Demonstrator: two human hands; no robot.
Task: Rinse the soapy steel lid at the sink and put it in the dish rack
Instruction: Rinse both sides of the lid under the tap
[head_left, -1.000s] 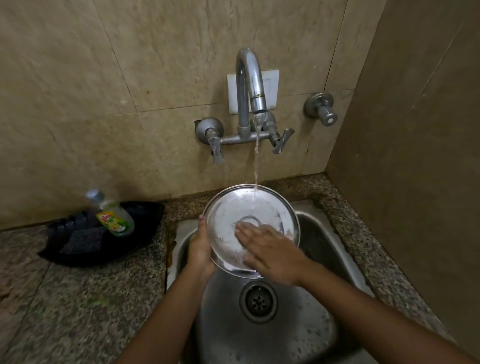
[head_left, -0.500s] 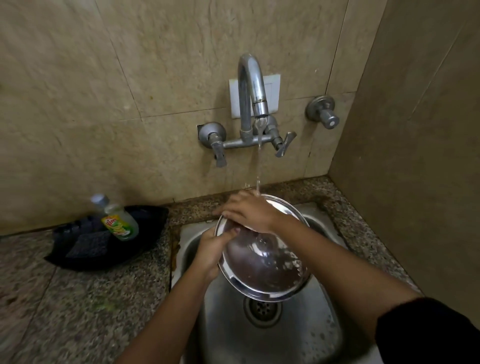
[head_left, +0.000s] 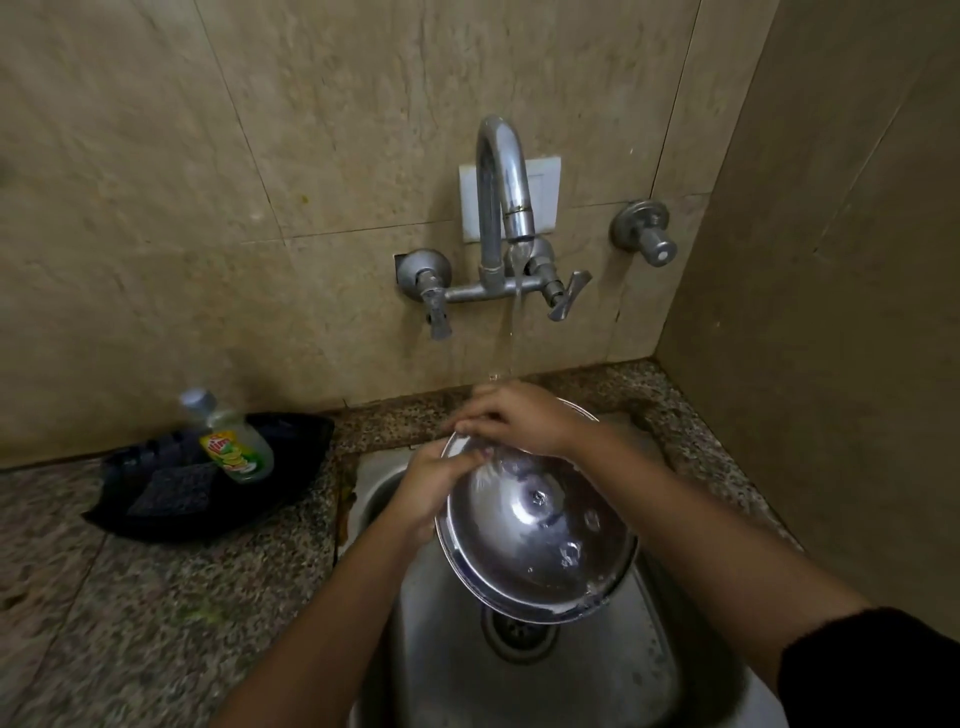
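The round steel lid (head_left: 540, 540) is held tilted over the steel sink (head_left: 613, 675), its hollow wet underside facing me. My left hand (head_left: 426, 493) grips the lid's left rim. My right hand (head_left: 514, 415) reaches over the far top edge with curled fingers on the rim. A thin stream of water runs from the wall tap (head_left: 506, 208) and lands about where my right hand meets the lid's top edge. No dish rack is in view.
A dish-soap bottle (head_left: 234, 441) lies in a black tray (head_left: 291, 493) with a dark scrub pad (head_left: 171, 491) on the granite counter (head_left: 130, 623) at left. A second wall valve (head_left: 644, 234) sits right of the tap. A tiled side wall (head_left: 831, 312) closes in the right side.
A second ago the lid's soapy top faced me and my right hand rubbed it. The lid has since been turned underside up, and my right hand moved to its far edge.
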